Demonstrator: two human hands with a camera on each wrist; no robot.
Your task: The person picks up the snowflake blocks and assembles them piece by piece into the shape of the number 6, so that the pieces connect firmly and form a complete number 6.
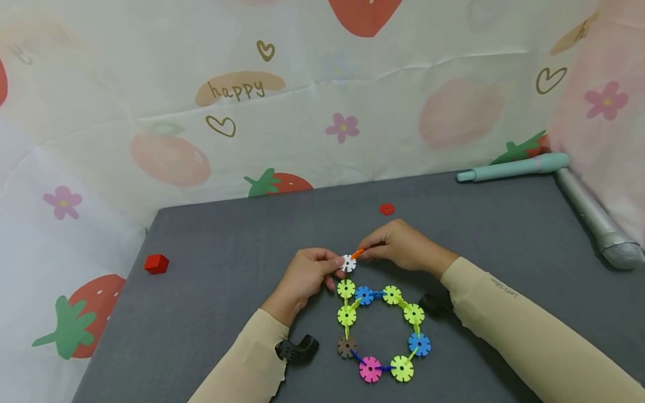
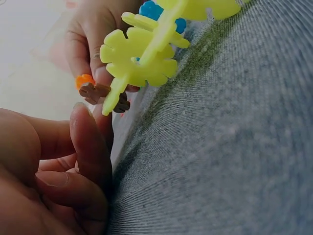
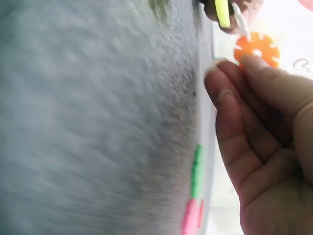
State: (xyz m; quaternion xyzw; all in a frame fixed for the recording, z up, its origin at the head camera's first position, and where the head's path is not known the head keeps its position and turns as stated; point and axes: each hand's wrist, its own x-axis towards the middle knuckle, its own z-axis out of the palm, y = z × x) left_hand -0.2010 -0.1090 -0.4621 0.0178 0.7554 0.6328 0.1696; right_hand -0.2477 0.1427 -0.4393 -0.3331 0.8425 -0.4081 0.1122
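Note:
My left hand (image 1: 305, 275) pinches a white notched disc (image 1: 348, 263) between thumb and fingers. From the right, my right hand (image 1: 401, 244) pinches an orange notched disc (image 3: 268, 48), whose edge meets the white one's. Just below lies a ring of interlocked notched discs, with a yellow-green disc (image 1: 346, 289) at its upper left corner, close under the white disc. Blue discs (image 1: 420, 344), a brown disc (image 1: 346, 347) and a pink disc (image 1: 370, 370) also belong to this ring. In the left wrist view, the yellow-green discs partly cover my right fingertips.
Beyond my right hand lies a red notched disc (image 1: 387, 209). A red block (image 1: 157, 263) sits near the left table edge. At the back right rest a mint-green stick (image 1: 524, 166) and a silver microphone (image 1: 599, 215). Green (image 3: 196, 171) and pink pieces (image 3: 191, 218) show in the right wrist view.

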